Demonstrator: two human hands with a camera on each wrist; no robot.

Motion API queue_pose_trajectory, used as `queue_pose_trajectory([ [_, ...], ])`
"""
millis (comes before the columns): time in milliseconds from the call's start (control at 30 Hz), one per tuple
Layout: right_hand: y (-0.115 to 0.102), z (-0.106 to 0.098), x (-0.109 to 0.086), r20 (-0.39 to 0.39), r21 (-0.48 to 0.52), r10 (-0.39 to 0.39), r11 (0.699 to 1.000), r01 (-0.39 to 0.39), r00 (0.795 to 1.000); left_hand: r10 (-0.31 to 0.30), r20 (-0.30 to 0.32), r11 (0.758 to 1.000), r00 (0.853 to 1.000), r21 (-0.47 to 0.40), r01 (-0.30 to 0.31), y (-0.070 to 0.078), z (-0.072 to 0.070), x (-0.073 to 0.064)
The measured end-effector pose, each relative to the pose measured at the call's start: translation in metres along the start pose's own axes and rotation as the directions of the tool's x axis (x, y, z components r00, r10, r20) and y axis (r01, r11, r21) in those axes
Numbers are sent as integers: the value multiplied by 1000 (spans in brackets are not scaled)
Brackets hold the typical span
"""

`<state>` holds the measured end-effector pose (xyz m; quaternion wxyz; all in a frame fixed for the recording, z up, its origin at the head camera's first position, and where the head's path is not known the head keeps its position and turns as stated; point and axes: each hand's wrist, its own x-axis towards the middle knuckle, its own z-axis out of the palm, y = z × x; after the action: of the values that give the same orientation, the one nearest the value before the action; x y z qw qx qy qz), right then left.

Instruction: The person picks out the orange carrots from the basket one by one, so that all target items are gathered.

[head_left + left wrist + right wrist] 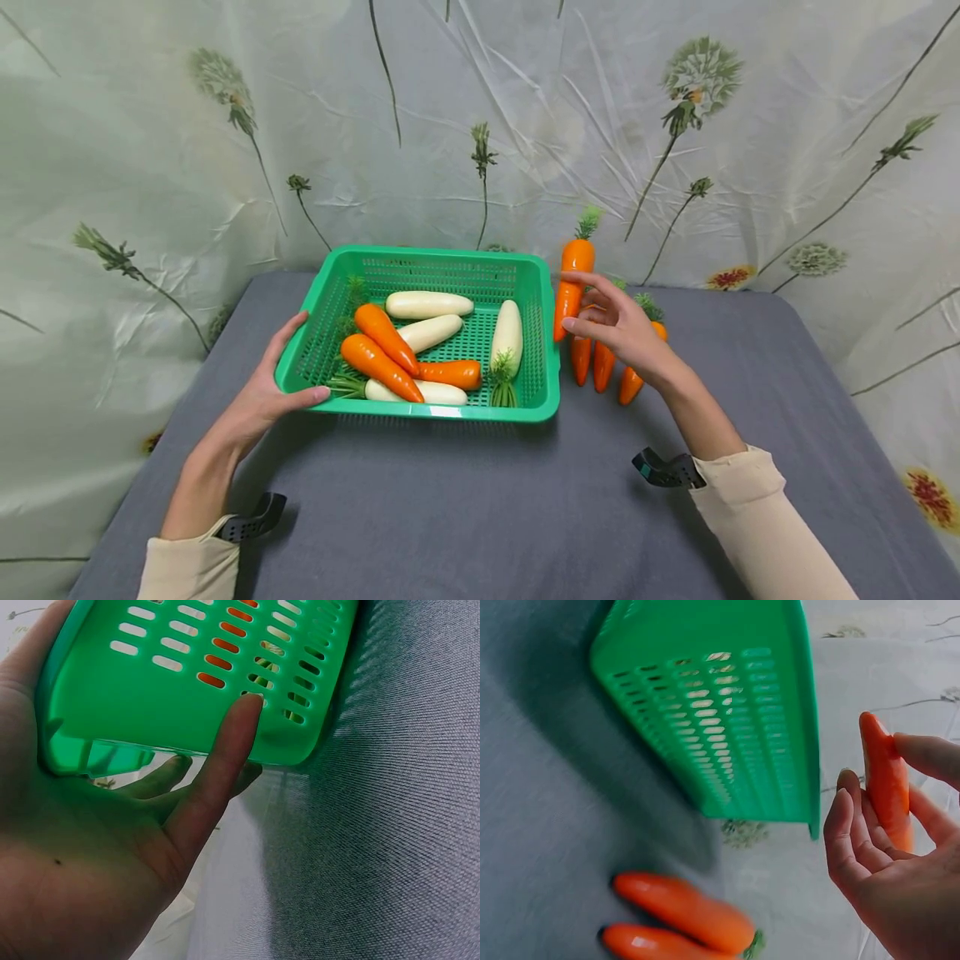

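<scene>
R hand [618, 333] w/ carrot [577, 257], L hand [258, 396] on green bskt [517, 413].
L hand part-spread, gripping L end of green bskt nr front corner; R hand nearly closed, carrot pinched btwn thumb & fingers, held up just outside R rim, greens [588, 222] at far end. In bskt: 3 orange carrots [381, 367] + 4 white radishes [429, 304], some overlapping. Loose carrots [581, 362] on grey-covered bench [450, 508], nr R hand. Flowered cloth [525, 108] behind.

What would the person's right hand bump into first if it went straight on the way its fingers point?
Probably the near-by right rim of the green basket, with the carrot held by the right hand perhaps touching first. Height is hard to judge; it might clear the rim.
</scene>
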<state>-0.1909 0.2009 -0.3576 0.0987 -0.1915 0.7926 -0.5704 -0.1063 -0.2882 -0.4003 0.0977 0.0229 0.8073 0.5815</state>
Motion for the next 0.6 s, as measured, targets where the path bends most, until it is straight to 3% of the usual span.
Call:
queue_pose_trajectory([
  [367, 20, -18, -24, -57, -24, 78, 997, -79, 995, -12, -6, 1000, 1000, 2, 12, 0, -1, -1],
  [600, 31, -31, -40, -93, 8, 58, 998, -57, 994, -19, -1, 1000, 1000, 3, 19, 2, 1, 0],
])
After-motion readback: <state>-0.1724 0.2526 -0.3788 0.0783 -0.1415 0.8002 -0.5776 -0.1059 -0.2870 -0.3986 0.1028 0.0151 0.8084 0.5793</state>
